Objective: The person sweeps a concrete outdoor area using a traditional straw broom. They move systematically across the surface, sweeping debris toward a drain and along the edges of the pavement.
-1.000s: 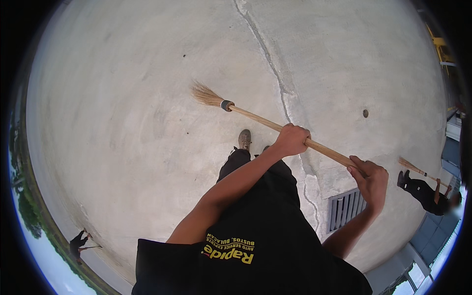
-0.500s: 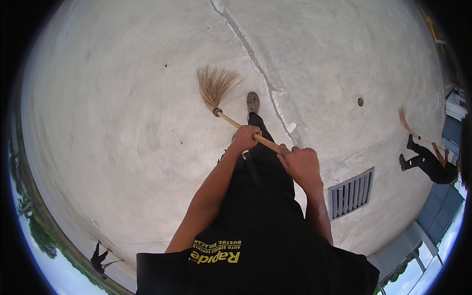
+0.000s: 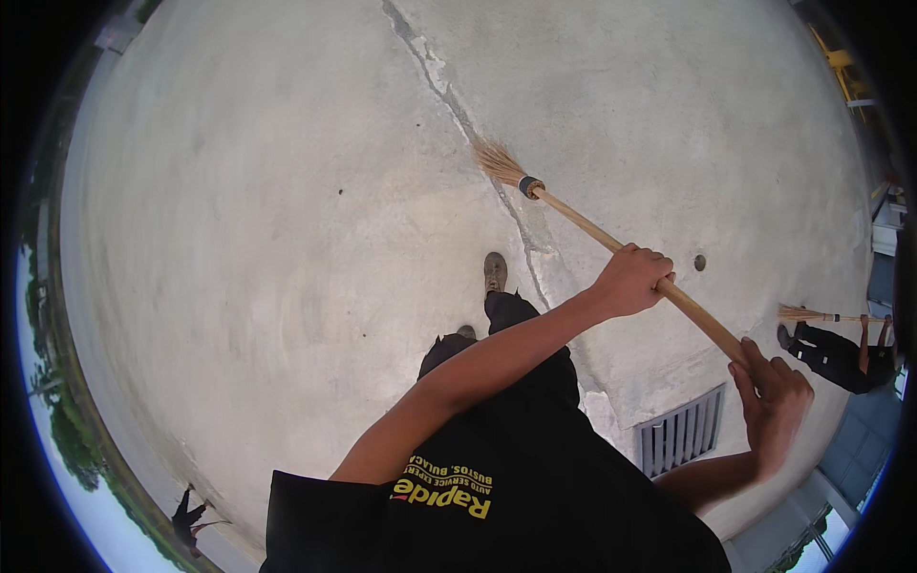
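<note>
A stick broom (image 3: pixel 587 225) with a long wooden handle slants across the view, from upper middle down to the right. Its tan bristles (image 3: pixel 499 160) lie over the crack in the concrete floor. My left hand (image 3: pixel 632 279) is closed around the middle of the handle, below the dark binding ring. Near the handle's top end, my right hand (image 3: pixel 772 396) grips it, the thumb and fingers wrapped round the wood. My left forearm reaches across my body to the right.
A long crack (image 3: pixel 444 91) runs down the concrete floor (image 3: pixel 239 239). A metal drain grate (image 3: pixel 680 432) lies at the lower right, with a small round hole (image 3: pixel 700 263) above it. At the right, a person (image 3: pixel 841 358) holds another broom; another person (image 3: pixel 187 523) is far at the lower left.
Both hands have swung the broom to the right and up; its bristles went from left of my shoe onto the crack. The person at right has moved their broom lower.
</note>
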A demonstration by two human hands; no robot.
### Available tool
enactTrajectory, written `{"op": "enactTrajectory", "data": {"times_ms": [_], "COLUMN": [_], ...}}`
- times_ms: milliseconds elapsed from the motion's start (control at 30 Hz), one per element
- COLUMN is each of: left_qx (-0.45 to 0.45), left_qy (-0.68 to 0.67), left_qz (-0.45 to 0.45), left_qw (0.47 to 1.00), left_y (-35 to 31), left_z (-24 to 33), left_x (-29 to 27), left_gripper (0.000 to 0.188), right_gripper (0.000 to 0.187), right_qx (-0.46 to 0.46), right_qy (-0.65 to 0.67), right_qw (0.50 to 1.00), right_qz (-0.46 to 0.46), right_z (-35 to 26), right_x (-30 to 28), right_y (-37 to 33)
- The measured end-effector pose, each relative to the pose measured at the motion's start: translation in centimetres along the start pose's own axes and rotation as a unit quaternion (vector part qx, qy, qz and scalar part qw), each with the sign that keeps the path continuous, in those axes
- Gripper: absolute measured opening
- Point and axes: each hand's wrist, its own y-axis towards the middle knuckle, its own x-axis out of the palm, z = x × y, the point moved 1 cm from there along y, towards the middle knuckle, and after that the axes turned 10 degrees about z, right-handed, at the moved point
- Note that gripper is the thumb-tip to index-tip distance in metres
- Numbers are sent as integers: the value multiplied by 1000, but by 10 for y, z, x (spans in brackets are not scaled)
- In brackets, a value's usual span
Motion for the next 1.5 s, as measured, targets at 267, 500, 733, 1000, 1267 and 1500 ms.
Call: {"op": "enactTrajectory", "data": {"times_ms": [267, 500, 733, 1000, 1267, 1500], "left_qx": [-113, -112, 71, -29, -302, -184], "left_qy": [19, 271, 69, 32, 406, 249], "left_qz": [-140, -277, -95, -50, -165, -67], "left_qw": [983, 915, 990, 998, 846, 948], "left_y": [-65, -69, 94, 53, -145, 46], "left_z": [-134, -116, 12, -142, -252, -163], "left_x": [-4, -13, 1, -57, -163, -116], "left_gripper": [11, 23, 9, 20, 14, 10], "right_gripper": [20, 29, 34, 25, 30, 36], "right_qx": [-50, 121, 91, -88, -35, 107], "right_qy": [32, 258, 81, -32, 330, 318], "right_qw": [990, 955, 991, 995, 930, 933], "right_qz": [-124, -88, 60, -33, -158, -130], "right_z": [-81, 19, 78, -83, -147, 5], "right_x": [157, 183, 13, 149, 326, 210], "right_y": [9, -6, 28, 87, 98, 186]}}
